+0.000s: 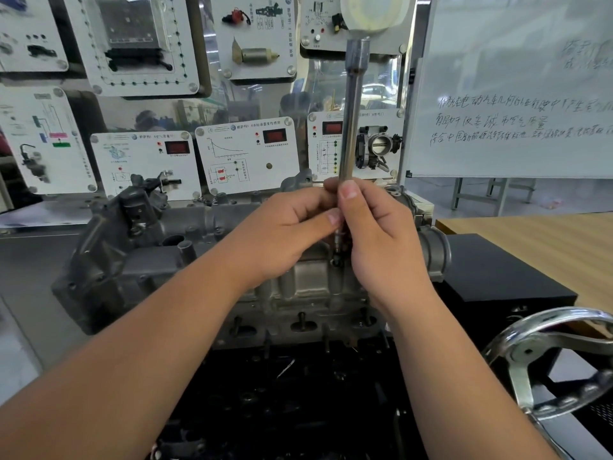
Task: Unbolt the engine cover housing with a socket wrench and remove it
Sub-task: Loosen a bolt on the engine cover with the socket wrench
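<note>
A long steel socket wrench (352,107) stands nearly upright over the grey engine cover housing (139,257), its lower tip down on a bolt (337,260) near the housing's right end. My left hand (285,234) pinches the shaft low down from the left. My right hand (381,234) grips the same part of the shaft from the right, thumb up along it. The wrench's wide top end reaches the upper edge of the view. The housing sits on a dark engine block (298,327).
Display panels with car parts (146,161) stand right behind the engine. A whiteboard (517,94) fills the upper right. A chrome handwheel (550,356) juts out at lower right beside a black box (497,277) and a wooden table (544,240).
</note>
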Tool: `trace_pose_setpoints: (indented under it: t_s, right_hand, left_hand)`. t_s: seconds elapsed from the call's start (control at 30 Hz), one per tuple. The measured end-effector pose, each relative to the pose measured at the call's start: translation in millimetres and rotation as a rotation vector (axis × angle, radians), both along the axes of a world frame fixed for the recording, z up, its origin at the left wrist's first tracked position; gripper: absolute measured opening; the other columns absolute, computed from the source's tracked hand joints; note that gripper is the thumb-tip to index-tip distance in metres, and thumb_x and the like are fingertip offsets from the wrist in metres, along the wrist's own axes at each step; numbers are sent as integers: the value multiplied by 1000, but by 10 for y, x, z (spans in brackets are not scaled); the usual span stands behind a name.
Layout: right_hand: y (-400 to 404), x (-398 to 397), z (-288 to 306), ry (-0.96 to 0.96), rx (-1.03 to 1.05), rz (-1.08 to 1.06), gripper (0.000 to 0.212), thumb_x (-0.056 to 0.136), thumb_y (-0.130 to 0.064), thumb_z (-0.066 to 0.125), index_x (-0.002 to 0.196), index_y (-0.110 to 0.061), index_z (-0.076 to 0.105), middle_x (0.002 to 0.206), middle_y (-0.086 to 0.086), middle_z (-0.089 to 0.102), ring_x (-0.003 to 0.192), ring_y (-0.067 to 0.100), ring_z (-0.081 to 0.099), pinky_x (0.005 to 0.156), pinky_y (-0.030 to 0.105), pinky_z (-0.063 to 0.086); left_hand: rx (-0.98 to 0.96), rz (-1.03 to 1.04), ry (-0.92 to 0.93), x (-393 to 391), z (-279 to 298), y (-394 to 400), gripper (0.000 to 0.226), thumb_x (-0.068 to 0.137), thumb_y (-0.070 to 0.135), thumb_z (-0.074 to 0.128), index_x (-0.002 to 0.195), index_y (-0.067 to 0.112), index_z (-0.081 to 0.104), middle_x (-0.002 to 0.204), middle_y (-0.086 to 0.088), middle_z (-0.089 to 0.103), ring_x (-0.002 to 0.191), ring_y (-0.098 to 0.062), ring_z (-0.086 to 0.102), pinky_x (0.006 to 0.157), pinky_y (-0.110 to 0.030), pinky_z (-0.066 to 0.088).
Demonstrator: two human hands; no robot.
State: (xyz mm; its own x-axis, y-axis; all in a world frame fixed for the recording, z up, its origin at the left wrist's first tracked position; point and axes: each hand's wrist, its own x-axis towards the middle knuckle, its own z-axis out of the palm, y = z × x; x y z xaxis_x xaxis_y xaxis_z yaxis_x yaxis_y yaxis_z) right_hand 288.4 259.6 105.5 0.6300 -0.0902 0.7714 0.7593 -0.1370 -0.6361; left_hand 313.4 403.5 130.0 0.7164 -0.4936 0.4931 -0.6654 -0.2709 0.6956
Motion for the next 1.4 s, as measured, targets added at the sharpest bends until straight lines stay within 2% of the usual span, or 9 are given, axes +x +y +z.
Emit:
trace_pose_setpoints:
  t_s: [0.33, 0.47, 0.57, 0.63, 0.77, 0.93, 1.03, 1.27, 1.4]
  right_hand:
    - [2, -7, -14, 27, -7, -12, 22, 101, -33, 49, 96, -27, 69, 90, 6, 69, 88, 23, 66, 79, 47, 54]
    - [-21, -11, -3, 41, -18, 28, 24, 103, -34, 45, 102, -38, 69, 104, -1, 71, 97, 9, 67, 86, 27, 55]
    - [1, -24, 0, 20, -57, 33, 32, 104, -38, 44, 91, -21, 68, 111, 4, 66, 94, 12, 65, 84, 28, 54]
    - [22, -24, -3, 14, -39, 44, 19, 101, -39, 49, 93, -33, 65, 101, -8, 71, 91, 2, 65, 83, 23, 55]
    - [27, -12, -26, 8, 1, -3, 17, 96, -38, 53, 91, -27, 64, 86, 1, 67, 82, 17, 64, 77, 46, 54]
    - [-16, -5, -5, 49, -13, 22, 26, 101, -37, 46, 106, -31, 70, 105, -18, 72, 102, 0, 66, 86, 20, 52]
    - [-16, -15, -3, 26, -43, 32, 33, 103, -36, 44, 94, -16, 68, 104, -4, 71, 98, 10, 65, 85, 29, 54]
    - [37, -13, -32, -30, 24, -8, 13, 98, -32, 54, 94, -36, 66, 89, -5, 71, 86, 15, 67, 80, 41, 57]
    - [-9, -9, -7, -7, 17, 24, 23, 103, -30, 46, 101, -36, 69, 97, -11, 74, 94, 6, 69, 82, 22, 55]
  left_hand:
    - [-50, -32, 0, 26, -11, 6, 17, 95, 27, 62, 110, 28, 70, 104, 4, 77, 103, -16, 72, 97, -39, 55]
    - [4, -38, 8, 19, 10, 13, 20, 96, 38, 54, 107, 39, 71, 99, 17, 76, 99, -3, 69, 93, -33, 51]
    - [15, 8, -60, 16, -2, -9, 23, 94, 39, 57, 109, 26, 70, 102, 3, 76, 100, -20, 71, 93, -47, 55]
    - [12, 21, -104, 12, -14, -30, 18, 93, 38, 61, 107, 30, 69, 100, 3, 75, 98, -20, 71, 91, -48, 56]
    - [-8, 13, -93, 5, -15, -18, 17, 93, 29, 65, 102, 43, 68, 100, 12, 76, 98, -9, 72, 91, -35, 55]
    - [6, -45, 24, -17, 13, 3, 31, 96, 32, 55, 123, 24, 69, 117, 6, 75, 117, -10, 67, 108, -40, 49]
    - [26, -1, -25, -15, 8, -5, 23, 98, 30, 59, 116, 18, 69, 107, 1, 76, 106, -17, 70, 102, -49, 52]
    - [-38, 18, -85, -30, -11, -29, 20, 86, 26, 68, 105, 19, 69, 97, -1, 75, 93, -21, 72, 89, -42, 58]
    - [-25, -35, 21, -27, 11, 11, 22, 94, 34, 56, 110, 33, 71, 106, 10, 77, 108, -11, 70, 104, -44, 52]
